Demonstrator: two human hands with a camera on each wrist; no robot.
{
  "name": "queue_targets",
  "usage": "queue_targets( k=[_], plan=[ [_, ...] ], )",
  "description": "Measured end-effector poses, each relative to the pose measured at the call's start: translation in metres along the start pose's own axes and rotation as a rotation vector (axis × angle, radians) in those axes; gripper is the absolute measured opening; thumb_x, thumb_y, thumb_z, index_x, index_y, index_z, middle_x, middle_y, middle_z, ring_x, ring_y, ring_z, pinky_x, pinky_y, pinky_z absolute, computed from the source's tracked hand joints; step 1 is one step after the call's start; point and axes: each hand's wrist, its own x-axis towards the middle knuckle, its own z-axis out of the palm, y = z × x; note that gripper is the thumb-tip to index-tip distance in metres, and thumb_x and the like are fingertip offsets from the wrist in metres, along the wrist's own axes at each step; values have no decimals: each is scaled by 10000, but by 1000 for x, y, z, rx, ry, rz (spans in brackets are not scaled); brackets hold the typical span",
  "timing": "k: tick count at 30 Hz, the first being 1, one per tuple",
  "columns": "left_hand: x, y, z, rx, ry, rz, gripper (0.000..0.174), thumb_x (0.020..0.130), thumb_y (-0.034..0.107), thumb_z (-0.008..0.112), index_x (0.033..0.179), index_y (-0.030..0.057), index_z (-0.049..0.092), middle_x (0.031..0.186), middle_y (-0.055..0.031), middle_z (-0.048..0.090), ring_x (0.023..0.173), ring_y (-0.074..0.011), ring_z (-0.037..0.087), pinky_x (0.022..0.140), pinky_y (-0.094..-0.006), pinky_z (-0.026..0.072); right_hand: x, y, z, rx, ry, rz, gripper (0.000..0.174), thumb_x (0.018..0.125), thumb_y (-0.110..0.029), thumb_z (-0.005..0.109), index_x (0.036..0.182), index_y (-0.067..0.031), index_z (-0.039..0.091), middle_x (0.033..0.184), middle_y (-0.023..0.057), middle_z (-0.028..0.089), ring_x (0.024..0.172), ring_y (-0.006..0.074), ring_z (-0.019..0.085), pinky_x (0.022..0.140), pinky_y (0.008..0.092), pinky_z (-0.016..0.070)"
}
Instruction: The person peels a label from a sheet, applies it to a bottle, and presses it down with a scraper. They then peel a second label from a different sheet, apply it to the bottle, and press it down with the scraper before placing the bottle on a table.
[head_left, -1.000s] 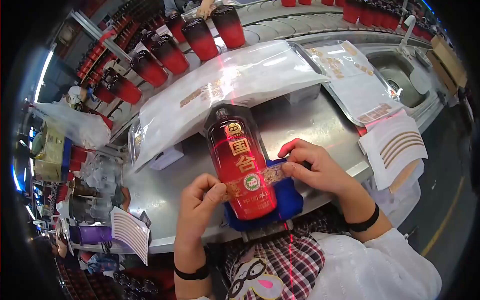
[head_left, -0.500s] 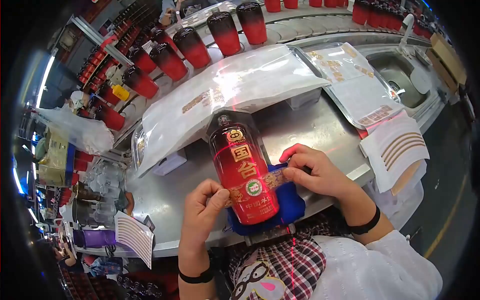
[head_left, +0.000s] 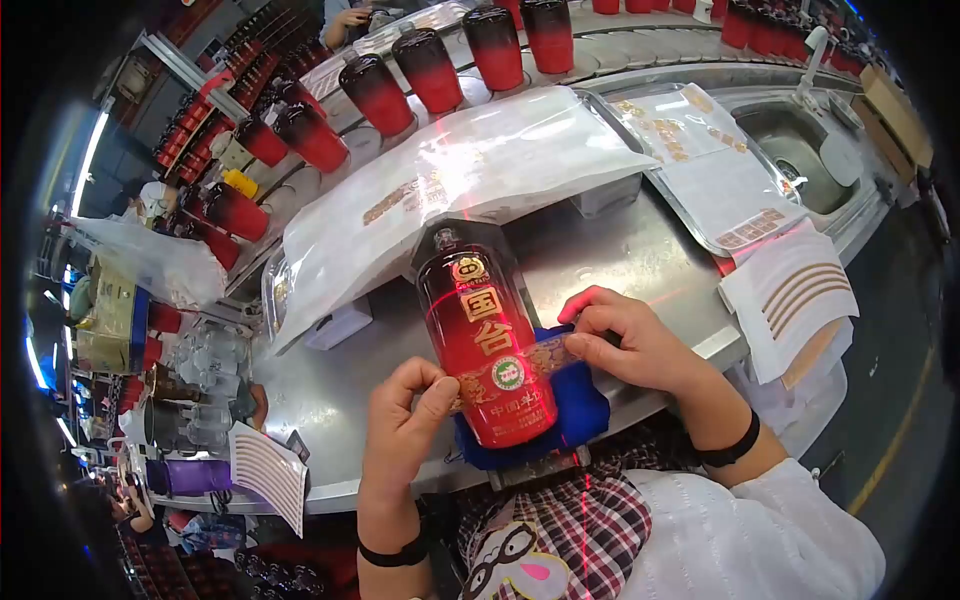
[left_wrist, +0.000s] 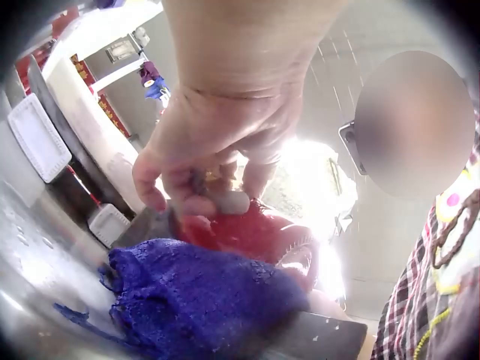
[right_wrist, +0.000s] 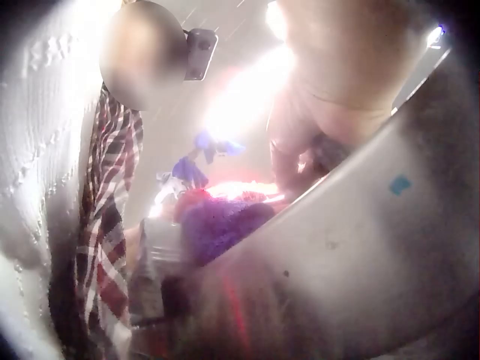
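Note:
A red-and-black bottle (head_left: pixel 468 300) with gold characters lies on its back over a blue cloth (head_left: pixel 580 405), its neck pointing away from me. Across its lower front runs a clear strip label (head_left: pixel 546 356) with gold patterning, level with a round green-and-white mark. My left hand (head_left: pixel 408 412) pinches the strip's left end between thumb and finger, close beside the bottle. At the other end, my right hand (head_left: pixel 632 342) pinches the strip over the cloth. In the left wrist view, fingertips sit right at the red bottle (left_wrist: pixel 247 232), above the blue cloth (left_wrist: pixel 202 296).
White backing sheets (head_left: pixel 440 165) with gold labels cover a tray beyond the bottle. Strip sheets hang at the right (head_left: pixel 795 300) and left (head_left: pixel 268 475) of the metal bench (head_left: pixel 620 270). Similar bottles (head_left: pixel 425 70) stand along a conveyor behind; a sink (head_left: pixel 800 150) is at far right.
Bottles on the conveyor have moved to the right. In the head view, the bottle and left hand sit slightly lower and farther right than at first. Both hands still pinch the strip.

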Motion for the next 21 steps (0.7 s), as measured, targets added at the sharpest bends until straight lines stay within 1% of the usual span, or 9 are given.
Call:
queue_targets(
  k=[5, 8, 11, 14, 17, 18, 21],
  plan=[
    [0, 0, 1, 21, 11, 7, 194, 948, 161, 644, 838, 11, 589, 786, 6, 591, 766, -67, 516, 706, -231, 428, 1, 2, 2, -36, 21, -43, 217, 885, -202, 693, 818, 1, 658, 971, 127, 619, 831, 238, 604, 696, 334, 502],
    [-1, 2, 3, -6, 14, 5, 188, 948, 155, 642, 843, 8, 589, 788, 0, 597, 765, -71, 525, 707, -235, 435, 1, -3, 1, -41, 9, 4, 170, 888, -164, 677, 819, -12, 643, 943, 104, 603, 921, 211, 605, 759, 316, 470],
    [-1, 2, 3, 2, 11, 10, 182, 948, 150, 640, 850, 4, 590, 792, -5, 604, 767, -76, 536, 711, -239, 443, 0, 2, -1, -157, 31, -38, 120, 877, -120, 670, 926, -13, 646, 1020, 124, 602, 986, 233, 590, 776, 328, 478],
    [-1, 1, 2, 29, 15, 13, 178, 947, 147, 638, 854, 3, 591, 795, -9, 607, 774, -79, 543, 718, -240, 447, -2, 9, 4, -456, 349, -134, 283, 833, -91, 699, 1104, -30, 645, 1115, 145, 587, 1049, 326, 557, 906, 415, 467],
    [-1, 1, 3, -6, 23, 3, 173, 943, 142, 640, 851, 6, 588, 795, -8, 606, 778, -79, 543, 722, -239, 445, -4, -21, 8, -383, 290, -304, 450, 819, -82, 720, 1253, -61, 604, 1193, 164, 545, 1097, 351, 534, 932, 421, 466],
    [-1, 2, 4, -28, 21, 0, 171, 942, 141, 641, 850, 7, 586, 795, -8, 605, 778, -78, 542, 723, -238, 444, -7, -31, 15, -271, 200, -325, 505, 815, -111, 740, 1298, -80, 596, 1210, 183, 531, 1109, 367, 530, 955, 438, 459],
    [0, 0, 3, -13, 15, 12, 180, 937, 150, 649, 846, 10, 582, 797, -7, 607, 778, -77, 540, 721, -236, 442, -6, -36, 27, -299, 71, -493, 527, 800, -123, 752, 1303, -98, 597, 1225, 192, 524, 1123, 374, 528, 960, 457, 457]
  ],
)
